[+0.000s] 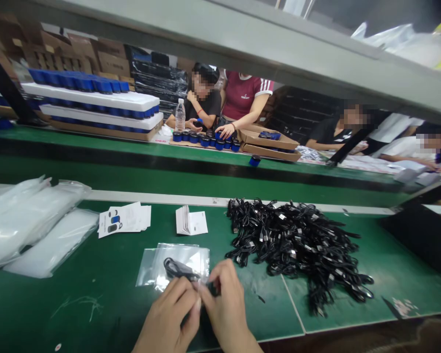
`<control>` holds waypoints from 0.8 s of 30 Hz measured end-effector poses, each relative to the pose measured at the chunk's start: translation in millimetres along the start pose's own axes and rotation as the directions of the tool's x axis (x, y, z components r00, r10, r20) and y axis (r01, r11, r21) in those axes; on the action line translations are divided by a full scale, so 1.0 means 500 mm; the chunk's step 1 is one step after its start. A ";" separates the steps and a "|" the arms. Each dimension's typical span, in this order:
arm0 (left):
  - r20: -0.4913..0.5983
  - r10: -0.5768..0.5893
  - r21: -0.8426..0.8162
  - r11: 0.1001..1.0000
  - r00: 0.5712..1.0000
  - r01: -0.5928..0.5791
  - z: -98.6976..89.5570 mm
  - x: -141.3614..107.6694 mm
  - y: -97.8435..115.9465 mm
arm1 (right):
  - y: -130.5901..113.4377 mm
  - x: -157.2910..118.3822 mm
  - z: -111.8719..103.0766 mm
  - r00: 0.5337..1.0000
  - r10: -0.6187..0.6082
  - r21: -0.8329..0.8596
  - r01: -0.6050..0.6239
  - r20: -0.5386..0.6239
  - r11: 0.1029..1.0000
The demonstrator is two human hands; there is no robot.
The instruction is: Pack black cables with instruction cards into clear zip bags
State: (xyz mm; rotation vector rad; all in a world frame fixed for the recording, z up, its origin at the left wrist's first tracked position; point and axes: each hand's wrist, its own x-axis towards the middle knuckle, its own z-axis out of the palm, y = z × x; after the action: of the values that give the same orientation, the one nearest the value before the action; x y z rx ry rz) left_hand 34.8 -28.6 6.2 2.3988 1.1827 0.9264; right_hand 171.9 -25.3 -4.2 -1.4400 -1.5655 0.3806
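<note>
Nearest me, lower centre: my left hand (174, 311) and right hand (227, 301), fingers closed, pinching the near end of one looped black cable (172, 268) over flat clear plastic bags (146, 268); whether inside one, cannot tell. Judged barely begun: one cable in hand, while a tangled heap of bundled black cables (297, 240), right of frame, remains loose.

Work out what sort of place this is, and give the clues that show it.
Probably a packing or assembly workshop: a heap of black cables lies on a green bench, blue items stand in rows on a white tray, and several people are at work across from it.
</note>
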 end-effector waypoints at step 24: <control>0.240 -0.526 -0.378 0.724 0.816 0.577 -0.079 0.046 -0.027 | -0.027 0.061 -0.058 0.809 0.156 0.521 -0.499 0.567 0.692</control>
State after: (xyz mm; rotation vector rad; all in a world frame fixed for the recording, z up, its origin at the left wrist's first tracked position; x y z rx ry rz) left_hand 10.7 -2.6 38.1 1.5753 1.3612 0.7344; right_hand 190.8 -11.8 33.5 -1.0903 -1.2962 1.4735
